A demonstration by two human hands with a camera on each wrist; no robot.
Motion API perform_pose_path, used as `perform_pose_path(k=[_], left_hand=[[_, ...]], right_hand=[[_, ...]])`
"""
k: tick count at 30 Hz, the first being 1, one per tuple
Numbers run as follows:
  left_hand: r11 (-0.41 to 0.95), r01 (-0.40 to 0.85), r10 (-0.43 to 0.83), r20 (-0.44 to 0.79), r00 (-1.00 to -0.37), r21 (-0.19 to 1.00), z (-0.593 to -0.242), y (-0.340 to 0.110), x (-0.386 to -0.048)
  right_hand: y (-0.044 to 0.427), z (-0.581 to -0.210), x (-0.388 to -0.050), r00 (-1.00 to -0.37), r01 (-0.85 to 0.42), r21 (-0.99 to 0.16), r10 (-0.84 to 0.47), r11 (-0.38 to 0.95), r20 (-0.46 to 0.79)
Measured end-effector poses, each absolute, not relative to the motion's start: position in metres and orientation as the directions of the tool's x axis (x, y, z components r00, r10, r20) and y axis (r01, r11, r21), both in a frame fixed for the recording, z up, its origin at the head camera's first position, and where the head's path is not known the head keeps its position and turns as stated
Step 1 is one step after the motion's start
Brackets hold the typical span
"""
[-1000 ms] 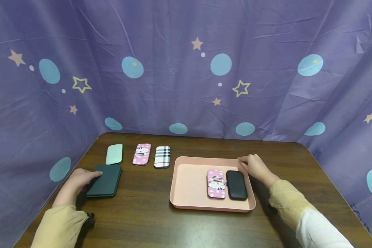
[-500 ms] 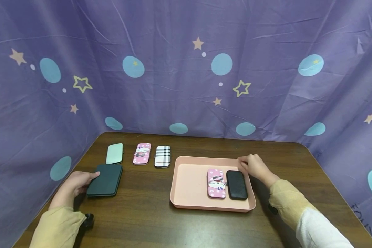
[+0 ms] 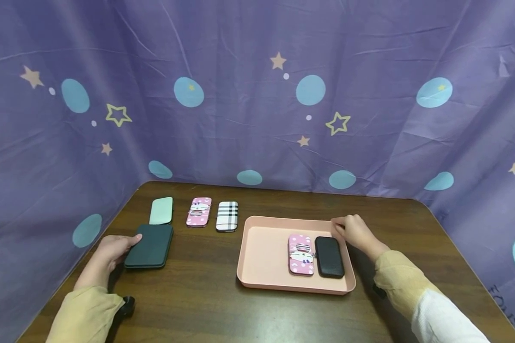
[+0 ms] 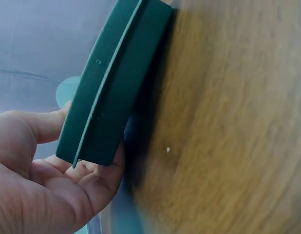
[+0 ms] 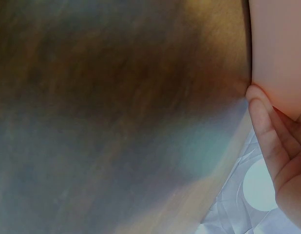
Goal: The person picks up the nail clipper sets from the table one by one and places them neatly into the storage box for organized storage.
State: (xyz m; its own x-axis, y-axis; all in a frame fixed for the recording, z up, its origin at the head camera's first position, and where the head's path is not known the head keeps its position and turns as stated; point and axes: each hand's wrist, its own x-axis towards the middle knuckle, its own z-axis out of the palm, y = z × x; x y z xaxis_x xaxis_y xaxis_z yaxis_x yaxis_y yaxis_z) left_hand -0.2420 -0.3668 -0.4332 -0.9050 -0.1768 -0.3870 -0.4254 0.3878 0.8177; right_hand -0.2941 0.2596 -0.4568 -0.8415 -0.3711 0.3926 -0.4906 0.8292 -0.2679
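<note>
My left hand (image 3: pixel 113 250) grips a dark green square case (image 3: pixel 150 246) by its left edge, at the left of the table in the head view. In the left wrist view the thumb lies on one face of the green case (image 4: pixel 109 83) and the fingers curl under the other; a dark gap shows between case and tabletop. My right hand (image 3: pixel 355 232) pinches the far right corner of a pink tray (image 3: pixel 262 267). The right wrist view shows thumb and fingers of that hand (image 5: pixel 282 141) at the tray wall (image 5: pixel 277 48). Inside the tray lie a pink cat-print case (image 3: pixel 301 255) and a black case (image 3: pixel 329 257).
Along the back left of the wooden table (image 3: pixel 197 300) lie a mint case (image 3: pixel 161 210), another pink cat-print case (image 3: pixel 199 212) and a plaid case (image 3: pixel 227 216). A purple curtain (image 3: pixel 249 109) hangs behind the table.
The left thumb has drawn back to the green case's left edge, and the case has shifted slightly away and right. The right hand stays on the tray. The head view has moved a little.
</note>
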Motion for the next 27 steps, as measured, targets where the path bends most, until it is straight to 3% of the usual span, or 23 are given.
perform_pose_path(k=[27], left_hand=[[0.321,-0.348,-0.070,-0.345,-0.936,0.881,-0.413,-0.326,-0.243]], right_hand=[[0.260,-0.459,-0.296,-0.841,-0.485,-0.270,-0.360,0.832,0.403]])
